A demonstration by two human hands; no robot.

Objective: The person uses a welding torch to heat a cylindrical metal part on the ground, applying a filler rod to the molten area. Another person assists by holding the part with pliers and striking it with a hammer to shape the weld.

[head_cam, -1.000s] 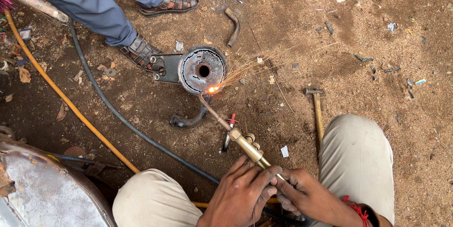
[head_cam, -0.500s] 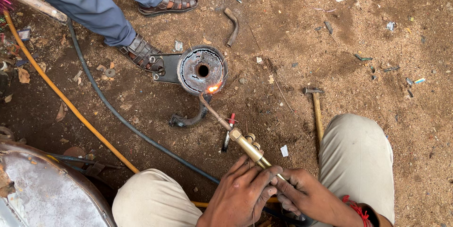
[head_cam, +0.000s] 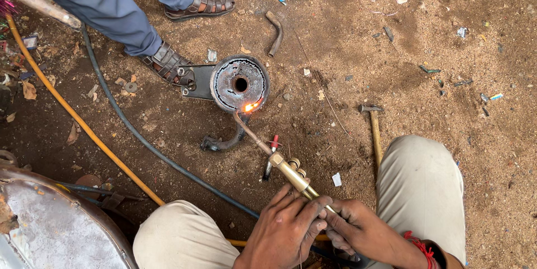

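My left hand and my right hand both grip the brass handle of a gas cutting torch, held low between my knees. Its thin bent nozzle reaches up to a round, rusty metal housing lying on the dirt. A small orange glow burns at the housing's lower right rim where the tip touches it. A curved dark pipe piece lies just below the housing.
Another person's sandalled foot presses the flat bracket beside the housing; their second foot stands behind. A hammer lies by my right knee. Orange hose and black hose cross the ground. A dented metal drum sits bottom left.
The long shower of sparks seen a second ago has died down to a small glow at the rim. My hands and the torch have hardly moved.
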